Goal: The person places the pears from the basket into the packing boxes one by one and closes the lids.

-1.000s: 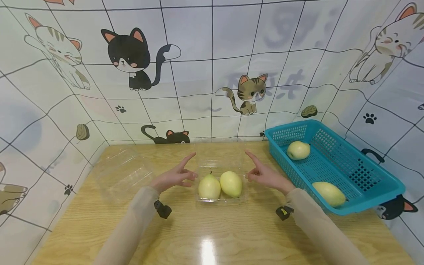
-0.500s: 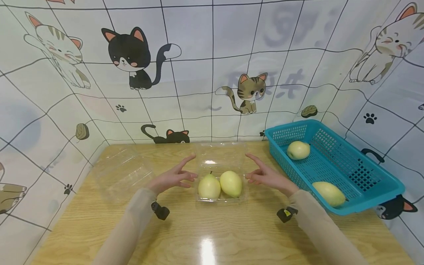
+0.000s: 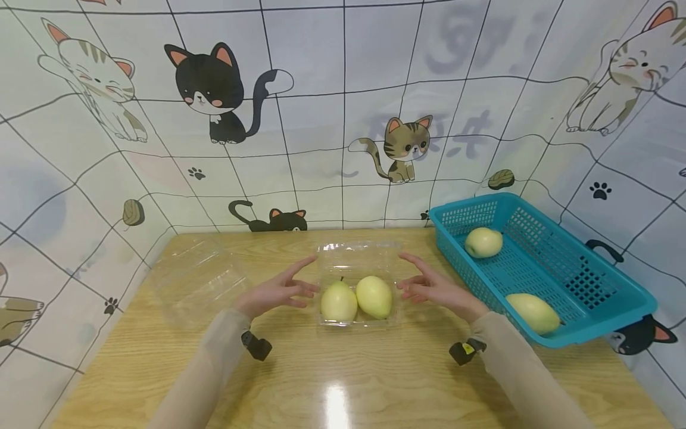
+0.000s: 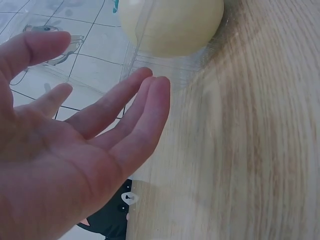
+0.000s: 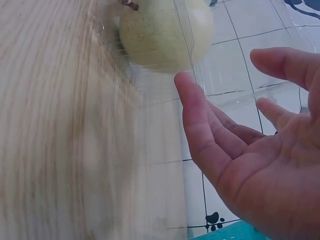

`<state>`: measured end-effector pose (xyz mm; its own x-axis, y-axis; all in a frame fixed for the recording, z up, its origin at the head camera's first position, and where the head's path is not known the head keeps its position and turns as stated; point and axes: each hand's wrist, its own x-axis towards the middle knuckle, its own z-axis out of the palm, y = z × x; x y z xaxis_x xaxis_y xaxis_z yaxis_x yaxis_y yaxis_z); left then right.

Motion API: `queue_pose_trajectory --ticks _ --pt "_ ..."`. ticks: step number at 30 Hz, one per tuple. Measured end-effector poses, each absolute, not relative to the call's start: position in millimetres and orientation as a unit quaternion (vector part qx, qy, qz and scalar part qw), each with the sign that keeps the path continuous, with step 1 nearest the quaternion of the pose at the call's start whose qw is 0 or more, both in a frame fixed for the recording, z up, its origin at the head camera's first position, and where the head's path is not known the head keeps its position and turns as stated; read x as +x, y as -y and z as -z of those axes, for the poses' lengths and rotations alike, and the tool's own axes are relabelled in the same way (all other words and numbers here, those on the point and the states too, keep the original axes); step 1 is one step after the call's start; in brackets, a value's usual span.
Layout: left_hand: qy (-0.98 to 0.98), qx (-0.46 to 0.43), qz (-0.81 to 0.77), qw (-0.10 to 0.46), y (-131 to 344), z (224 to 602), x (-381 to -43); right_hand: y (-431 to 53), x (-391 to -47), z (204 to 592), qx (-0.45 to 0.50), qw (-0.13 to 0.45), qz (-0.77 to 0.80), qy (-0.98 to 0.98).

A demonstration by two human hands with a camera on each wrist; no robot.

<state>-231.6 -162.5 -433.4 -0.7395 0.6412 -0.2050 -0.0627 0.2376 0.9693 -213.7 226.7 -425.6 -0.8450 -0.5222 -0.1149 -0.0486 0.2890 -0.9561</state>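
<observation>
A clear plastic box [image 3: 358, 325] stands mid-table with its lid [image 3: 358, 255] raised at the back. Two pale yellow pears lie inside it, the left pear [image 3: 339, 302] with its stem up and the right pear [image 3: 374, 297] tilted. My left hand [image 3: 278, 293] is at the box's left side, fingers loosely extended, fingertips close to the wall. Mirroring it, my right hand [image 3: 436, 289] is at the right side, one finger pointing toward the lid's edge. Both palms show in the wrist views, with nothing held. I cannot tell whether any fingertip touches the plastic.
A blue perforated basket [image 3: 605, 298] at the right holds a rear pear [image 3: 483, 242] and a front pear [image 3: 533, 313]. Another clear plastic container [image 3: 200, 280] lies at the left. A cat-patterned cloth [image 3: 321, 119] rises behind the wooden table [image 3: 343, 369].
The lid's top edge has come lower in the head view. Both hands have drawn slightly outward and their pointing fingers have dropped a little. The pears and basket stay put.
</observation>
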Motion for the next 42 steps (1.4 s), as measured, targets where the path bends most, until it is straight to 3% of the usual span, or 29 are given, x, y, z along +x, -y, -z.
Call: queue_pose_trajectory --ticks 42 --pt "-0.715 0.194 -0.593 0.316 166 444 -217 -228 -199 441 -0.209 0.201 0.579 -0.762"
